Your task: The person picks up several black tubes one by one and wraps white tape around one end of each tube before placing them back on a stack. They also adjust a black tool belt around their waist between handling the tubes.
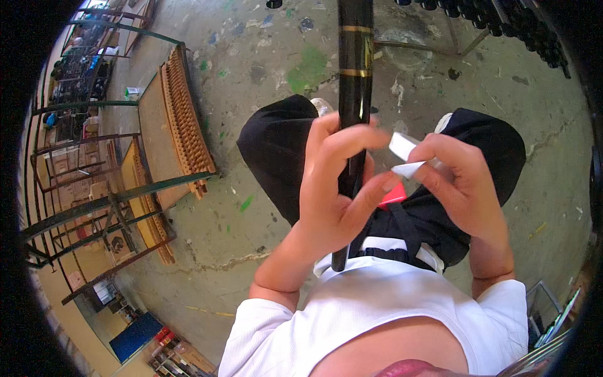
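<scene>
A long glossy black pole (pixel 355 56) with gold bands runs from the top edge down toward my waist. My left hand (pixel 336 173) is curled about it, with the index finger crossing in front and other fingertips showing behind. That hand's thumb and index tip reach toward a small white strip (pixel 403 146), apart from each other. My right hand (pixel 458 179) pinches the strip between thumb and index finger. A second white flap (pixel 408 169) shows just below; whether both are one folded piece I cannot tell. Beneath the hands, a red item (pixel 394 196) shows at my lap, partly hidden.
My knees in black trousers (pixel 276 157) flank the pole. On the left, a dark metal rack (pixel 94 210) bears wooden pieces with a ridged edge (pixel 185 119). Several black tubes (pixel 496 19) are grouped at the upper right. The concrete floor (pixel 232 207) is stained and cracked.
</scene>
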`<state>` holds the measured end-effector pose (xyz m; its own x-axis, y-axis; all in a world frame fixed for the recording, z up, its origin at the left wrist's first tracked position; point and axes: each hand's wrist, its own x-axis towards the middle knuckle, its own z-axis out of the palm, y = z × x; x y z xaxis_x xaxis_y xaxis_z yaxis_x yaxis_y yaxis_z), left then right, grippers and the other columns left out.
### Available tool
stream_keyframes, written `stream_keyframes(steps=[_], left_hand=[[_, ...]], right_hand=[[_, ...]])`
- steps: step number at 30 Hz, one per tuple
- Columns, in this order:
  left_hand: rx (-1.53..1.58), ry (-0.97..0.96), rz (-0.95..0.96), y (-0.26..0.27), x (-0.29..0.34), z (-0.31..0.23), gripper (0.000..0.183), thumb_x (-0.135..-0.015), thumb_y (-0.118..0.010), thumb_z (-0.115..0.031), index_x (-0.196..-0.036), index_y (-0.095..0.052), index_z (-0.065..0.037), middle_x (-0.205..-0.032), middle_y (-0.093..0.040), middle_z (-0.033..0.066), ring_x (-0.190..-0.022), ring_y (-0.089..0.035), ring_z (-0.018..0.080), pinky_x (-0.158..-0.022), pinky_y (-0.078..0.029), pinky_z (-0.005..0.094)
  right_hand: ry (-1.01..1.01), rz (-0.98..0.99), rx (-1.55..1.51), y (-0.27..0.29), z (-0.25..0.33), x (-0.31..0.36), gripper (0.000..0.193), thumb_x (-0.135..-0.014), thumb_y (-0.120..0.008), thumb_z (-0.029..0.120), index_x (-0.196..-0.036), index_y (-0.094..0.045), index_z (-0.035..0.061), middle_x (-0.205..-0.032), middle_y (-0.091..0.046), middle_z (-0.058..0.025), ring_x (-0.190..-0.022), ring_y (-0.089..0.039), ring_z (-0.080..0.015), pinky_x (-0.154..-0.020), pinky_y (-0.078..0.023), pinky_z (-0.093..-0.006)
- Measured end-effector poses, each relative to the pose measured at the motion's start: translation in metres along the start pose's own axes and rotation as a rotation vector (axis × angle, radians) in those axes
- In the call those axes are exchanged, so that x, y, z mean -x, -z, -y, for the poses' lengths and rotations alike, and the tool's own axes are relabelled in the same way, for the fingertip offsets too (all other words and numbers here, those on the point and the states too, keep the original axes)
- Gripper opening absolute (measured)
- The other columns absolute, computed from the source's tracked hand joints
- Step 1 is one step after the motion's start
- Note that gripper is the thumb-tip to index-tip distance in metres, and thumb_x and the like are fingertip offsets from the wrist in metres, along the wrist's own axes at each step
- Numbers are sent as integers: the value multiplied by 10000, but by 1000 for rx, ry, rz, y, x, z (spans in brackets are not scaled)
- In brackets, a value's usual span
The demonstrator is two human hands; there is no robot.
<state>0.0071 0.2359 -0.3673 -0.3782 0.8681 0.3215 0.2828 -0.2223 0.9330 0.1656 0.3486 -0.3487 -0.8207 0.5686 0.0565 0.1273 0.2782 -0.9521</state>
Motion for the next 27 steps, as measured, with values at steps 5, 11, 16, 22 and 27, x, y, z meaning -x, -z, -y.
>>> stream_keyframes(steps=[5,11,16,22,27], left_hand=[[127,225,-12,-11,12,-20,680,-925,-520,-68,-1470,-114,-37,-1129,-494,143,-652,-493,75,-562,-419,191],[69,-26,-172,-35,20,-5,694,-863,-563,49,-1429,-168,-21,-1228,-458,177,-843,-564,184,-725,-493,274],[-214,-194,-44,-27,40,26,616,-810,-610,99,-1342,-315,4,-1201,-503,218,-984,-588,300,-847,-490,361],[-409,-173,90,-27,14,-7,560,-811,-584,102,-1318,-356,31,-1194,-513,234,-1006,-582,302,-858,-480,350],[-255,-189,69,-24,27,11,623,-839,-558,94,-1377,-249,35,-1331,-406,258,-1136,-534,293,-937,-458,346]], right_hand=[[-73,-134,-205,6,18,-1,185,-863,-622,163,-814,-598,-13,-719,-543,-23,-647,-449,-78,-573,-317,-219],[-55,-134,-80,0,33,-12,193,-839,-624,141,-744,-585,-22,-688,-539,-50,-635,-462,-116,-568,-325,-245],[-205,-112,-23,1,39,-17,200,-860,-612,125,-735,-572,-27,-686,-528,-43,-640,-469,-102,-572,-340,-238],[-218,-111,-87,-1,29,-16,189,-850,-614,105,-724,-572,-29,-672,-524,-34,-640,-473,-90,-568,-340,-226],[-157,-109,-67,-4,28,-16,181,-829,-603,80,-689,-565,-28,-647,-529,-44,-621,-484,-103,-559,-344,-233]])
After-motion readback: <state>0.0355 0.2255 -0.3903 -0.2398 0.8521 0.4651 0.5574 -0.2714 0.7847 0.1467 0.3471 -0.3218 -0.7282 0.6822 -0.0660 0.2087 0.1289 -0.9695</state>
